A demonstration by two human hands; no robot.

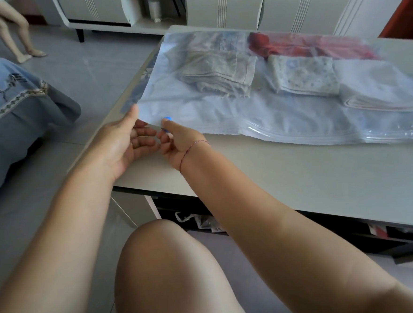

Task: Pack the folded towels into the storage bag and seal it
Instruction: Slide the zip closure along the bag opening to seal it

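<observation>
Hands (124, 142) (175, 139) meet at storage bag (222, 111) corner — towels (219, 70) lie beyond.

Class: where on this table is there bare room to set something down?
Bare: the table strip between the storage bag and the near edge, right of the right hand. Crowded: the far half, under the bag of towels; both hands hold its left corner.

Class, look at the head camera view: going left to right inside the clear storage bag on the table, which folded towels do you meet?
Beige towel → floral white towel → plain white towel. The red towel lies behind, spanning several, so it is left out.
</observation>
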